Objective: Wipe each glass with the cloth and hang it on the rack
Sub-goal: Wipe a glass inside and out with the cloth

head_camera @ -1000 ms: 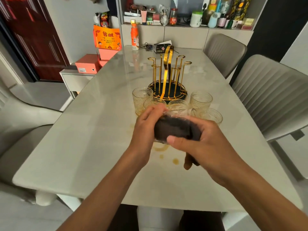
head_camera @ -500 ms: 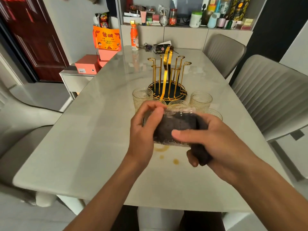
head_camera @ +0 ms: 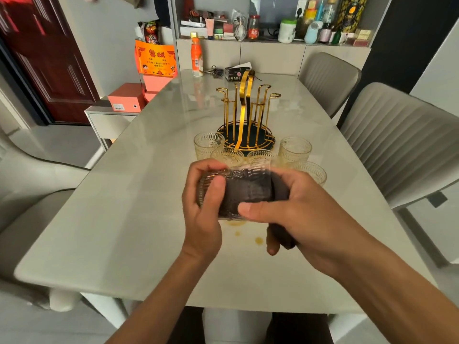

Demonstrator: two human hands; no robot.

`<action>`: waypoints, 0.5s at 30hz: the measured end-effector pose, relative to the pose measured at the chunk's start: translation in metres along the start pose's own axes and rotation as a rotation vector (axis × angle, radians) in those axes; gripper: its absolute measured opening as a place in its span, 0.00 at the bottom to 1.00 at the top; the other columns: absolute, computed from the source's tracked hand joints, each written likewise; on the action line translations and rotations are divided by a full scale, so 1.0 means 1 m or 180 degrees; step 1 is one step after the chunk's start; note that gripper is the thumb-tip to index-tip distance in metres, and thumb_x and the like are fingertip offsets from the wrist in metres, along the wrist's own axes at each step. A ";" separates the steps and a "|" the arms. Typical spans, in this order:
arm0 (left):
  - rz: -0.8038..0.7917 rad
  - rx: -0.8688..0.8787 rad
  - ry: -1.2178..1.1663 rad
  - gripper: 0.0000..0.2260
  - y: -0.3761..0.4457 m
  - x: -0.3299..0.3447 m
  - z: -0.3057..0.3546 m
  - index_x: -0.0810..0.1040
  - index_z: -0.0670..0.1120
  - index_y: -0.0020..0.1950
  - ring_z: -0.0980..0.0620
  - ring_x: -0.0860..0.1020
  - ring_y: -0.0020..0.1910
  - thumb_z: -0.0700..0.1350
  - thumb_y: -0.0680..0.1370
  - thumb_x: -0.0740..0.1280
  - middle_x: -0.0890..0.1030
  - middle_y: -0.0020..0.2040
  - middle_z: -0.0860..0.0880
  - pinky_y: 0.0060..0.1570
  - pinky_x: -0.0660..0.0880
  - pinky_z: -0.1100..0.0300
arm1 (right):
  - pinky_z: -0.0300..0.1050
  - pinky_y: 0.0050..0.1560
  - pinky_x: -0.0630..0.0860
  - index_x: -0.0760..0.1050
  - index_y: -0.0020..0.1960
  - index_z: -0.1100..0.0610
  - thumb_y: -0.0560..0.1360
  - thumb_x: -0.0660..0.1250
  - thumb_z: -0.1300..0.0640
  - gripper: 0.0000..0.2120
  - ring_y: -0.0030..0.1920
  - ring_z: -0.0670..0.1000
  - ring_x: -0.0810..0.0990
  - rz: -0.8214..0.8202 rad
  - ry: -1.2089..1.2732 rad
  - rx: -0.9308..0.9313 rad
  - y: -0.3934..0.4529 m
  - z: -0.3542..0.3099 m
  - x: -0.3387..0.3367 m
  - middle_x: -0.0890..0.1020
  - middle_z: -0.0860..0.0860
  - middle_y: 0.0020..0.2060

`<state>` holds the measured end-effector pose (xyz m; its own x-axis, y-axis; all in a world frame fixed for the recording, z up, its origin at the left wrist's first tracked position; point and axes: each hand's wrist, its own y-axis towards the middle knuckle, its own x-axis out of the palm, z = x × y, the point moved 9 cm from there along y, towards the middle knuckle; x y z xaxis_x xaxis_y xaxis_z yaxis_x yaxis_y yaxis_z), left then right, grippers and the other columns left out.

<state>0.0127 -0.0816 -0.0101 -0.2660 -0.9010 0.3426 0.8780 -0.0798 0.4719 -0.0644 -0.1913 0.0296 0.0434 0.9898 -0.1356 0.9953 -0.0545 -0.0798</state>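
Wiping step: left hand (head_camera: 201, 209) grips the clear ribbed glass (head_camera: 231, 192) above the bench's (head_camera: 124, 219) centre; right-hand (head_camera: 298, 217) fingers pinch the dark cloth (head_camera: 248, 192) stuffed inside. Next, I judge: hang it on the gold wire rack (head_camera: 246, 120) at twelve o'clock.

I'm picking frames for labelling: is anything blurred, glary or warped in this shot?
Head view: the held glass and cloth are slightly motion-smeared; the table carries soft window glare near the orange bottle; wide-angle bending curves the chairs at the edges.
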 end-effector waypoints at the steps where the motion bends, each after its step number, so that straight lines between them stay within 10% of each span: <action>1: -0.0053 0.0279 0.0148 0.06 -0.002 -0.001 0.002 0.79 0.55 0.49 0.49 0.76 0.49 0.50 0.76 0.63 0.78 0.49 0.49 0.46 0.76 0.52 | 0.38 0.20 0.71 0.81 0.54 0.57 0.73 0.72 0.70 0.14 0.24 0.42 0.76 0.0019 0.0304 0.0121 0.000 0.005 0.002 0.84 0.58 0.43; 9: -0.0231 -0.1993 0.0057 0.11 0.015 0.008 -0.021 0.81 0.49 0.35 0.51 0.78 0.36 0.47 0.77 0.68 0.80 0.34 0.49 0.37 0.74 0.58 | 0.50 0.27 0.82 0.78 0.65 0.50 0.73 0.72 0.66 0.23 0.29 0.47 0.77 -0.0122 -0.1128 -0.0642 0.004 0.001 0.013 0.83 0.50 0.39; 15: -0.0186 0.0308 0.0093 0.06 0.009 -0.009 0.005 0.80 0.55 0.52 0.50 0.78 0.49 0.50 0.76 0.66 0.79 0.50 0.49 0.46 0.78 0.56 | 0.40 0.23 0.74 0.82 0.52 0.56 0.72 0.72 0.70 0.13 0.33 0.44 0.83 0.0274 0.1306 0.0192 0.007 0.018 0.015 0.86 0.51 0.42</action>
<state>0.0211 -0.0724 -0.0051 -0.3026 -0.9082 0.2891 0.8185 -0.0922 0.5671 -0.0581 -0.1789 0.0090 0.1692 0.9509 0.2592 0.9802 -0.1350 -0.1447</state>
